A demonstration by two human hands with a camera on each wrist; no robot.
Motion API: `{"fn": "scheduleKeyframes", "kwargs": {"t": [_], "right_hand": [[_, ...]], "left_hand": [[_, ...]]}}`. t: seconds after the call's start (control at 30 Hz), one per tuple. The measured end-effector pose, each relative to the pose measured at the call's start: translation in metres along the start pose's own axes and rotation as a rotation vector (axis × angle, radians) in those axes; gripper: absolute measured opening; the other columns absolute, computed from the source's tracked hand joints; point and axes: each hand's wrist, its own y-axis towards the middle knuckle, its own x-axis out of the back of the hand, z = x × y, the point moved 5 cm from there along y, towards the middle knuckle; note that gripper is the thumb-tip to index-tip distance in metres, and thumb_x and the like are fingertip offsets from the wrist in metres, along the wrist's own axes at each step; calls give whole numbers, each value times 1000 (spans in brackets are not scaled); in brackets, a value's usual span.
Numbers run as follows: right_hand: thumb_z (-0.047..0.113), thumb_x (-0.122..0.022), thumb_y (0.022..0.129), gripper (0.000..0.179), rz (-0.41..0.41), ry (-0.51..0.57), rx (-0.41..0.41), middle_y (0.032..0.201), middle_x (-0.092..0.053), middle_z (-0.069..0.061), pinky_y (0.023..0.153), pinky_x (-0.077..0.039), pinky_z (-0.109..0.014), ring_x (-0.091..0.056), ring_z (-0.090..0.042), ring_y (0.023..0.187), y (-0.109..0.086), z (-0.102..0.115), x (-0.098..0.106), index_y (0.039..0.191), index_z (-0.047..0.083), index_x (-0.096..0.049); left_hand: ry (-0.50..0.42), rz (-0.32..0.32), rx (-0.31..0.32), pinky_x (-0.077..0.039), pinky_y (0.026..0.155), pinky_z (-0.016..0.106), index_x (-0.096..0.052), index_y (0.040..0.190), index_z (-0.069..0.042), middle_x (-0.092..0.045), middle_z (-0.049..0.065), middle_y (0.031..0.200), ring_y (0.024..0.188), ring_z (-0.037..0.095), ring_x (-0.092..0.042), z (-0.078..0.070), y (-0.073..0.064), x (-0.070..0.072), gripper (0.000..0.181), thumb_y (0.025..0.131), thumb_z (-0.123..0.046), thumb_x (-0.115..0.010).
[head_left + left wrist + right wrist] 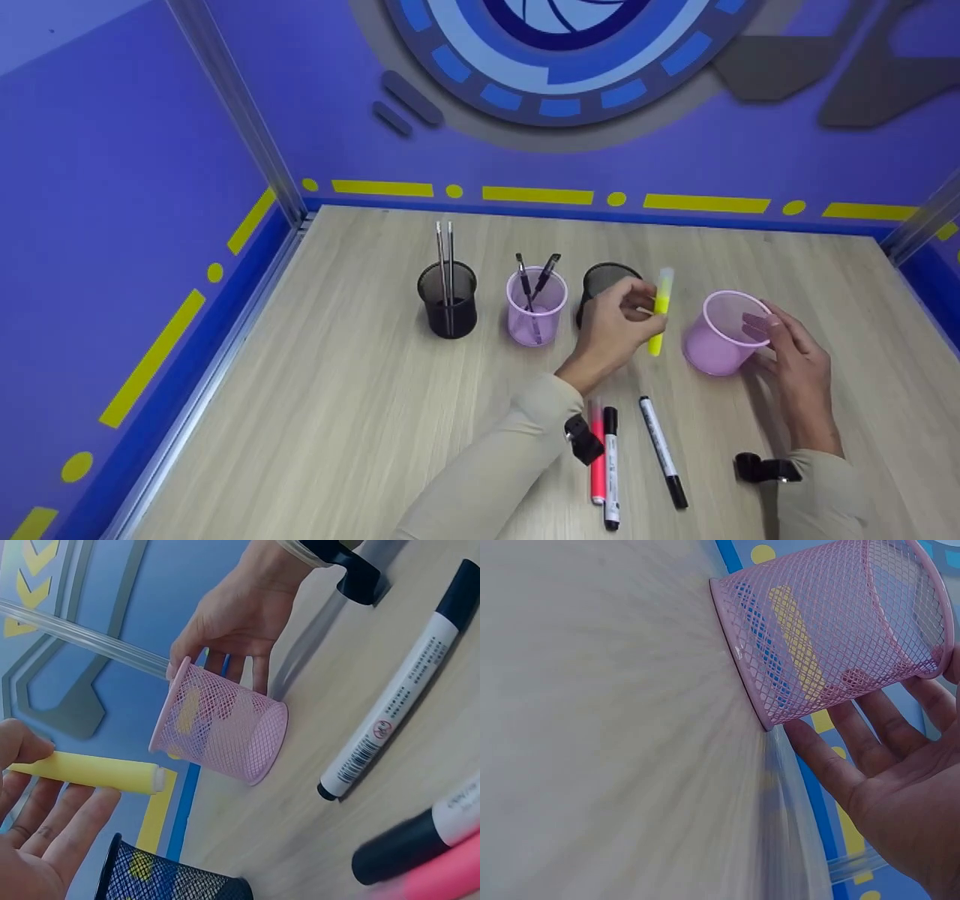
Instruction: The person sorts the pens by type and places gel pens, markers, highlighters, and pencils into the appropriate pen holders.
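My left hand (611,326) pinches a yellow highlighter (661,311) between thumb and fingers, upright in the head view, above the table. In the left wrist view the highlighter (97,771) lies across the fingers, thumb on top. To its right, my right hand (802,375) holds a pink mesh pen cup (716,349) by the rim, thumb at the rim and fingers along the outer side. The right wrist view shows that cup (810,630) with nothing inside. A black mesh pen cup (596,281) stands behind my left hand, partly hidden by it.
Another pink cup (525,330) holds two black pens; a black cup (450,322) at the left holds two thin sticks. Nearer on the table (337,420) lie a pink highlighter (598,465), a black-capped marker (612,465) beside it, and another marker (660,442). Blue panels stand behind and left.
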Motion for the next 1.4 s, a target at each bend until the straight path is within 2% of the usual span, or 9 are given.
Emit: {"fn": "scheduleKeyframes", "kwargs": {"t": [0.3, 0.53, 0.83, 1.0, 1.23, 1.4], "right_hand": [[38, -66, 106, 51, 8, -20, 2, 122, -75, 8, 86, -57, -16, -64, -8, 116, 0, 1, -1, 152, 15, -61], [33, -66, 107, 47, -22, 11, -8, 117, -77, 9, 84, -59, -17, -65, -9, 113, 1, -1, 2, 150, 13, -62], [49, -62, 106, 57, -8, -128, -63, 131, -70, 10, 84, -54, -11, -57, -11, 124, 0, 1, 3, 156, 22, -56], [47, -64, 106, 56, -12, -116, -54, 129, -70, 10, 84, -55, -12, -55, -15, 124, 0, 1, 2, 155, 20, -58], [47, -64, 106, 55, -13, -100, -51, 128, -69, 10, 84, -55, -12, -55, -15, 125, 1, 0, 2, 154, 20, -58], [46, -64, 106, 56, -12, -93, -50, 127, -70, 10, 84, -55, -12, -56, -15, 124, 1, 1, 1, 154, 20, -59]], "left_hand": [[-142, 7, 9, -62, 72, 23, -68, 116, -1, -69, -5, 96, 82, 6, -69, -9, 21, -16, 28, 91, 7, -78], [-185, 4, 45, -62, 70, 23, -65, 117, -2, -65, -6, 97, 83, 4, -67, -9, 33, -34, 29, 92, 7, -77], [-235, -32, 98, -63, 69, 25, -63, 115, -3, -63, -7, 94, 79, 6, -66, -6, 47, -50, 28, 92, 8, -77], [-219, -83, 129, -62, 66, 23, -64, 112, -6, -64, -7, 92, 76, 3, -67, -8, 53, -55, 28, 91, 6, -79], [-140, -84, 159, -60, 65, 18, -65, 113, -8, -65, -7, 93, 78, 3, -67, -9, 56, -66, 28, 92, 3, -80], [-88, -92, 157, -59, 66, 16, -67, 114, -9, -67, -8, 94, 80, 1, -66, -5, 58, -68, 29, 91, 1, -82]]}}
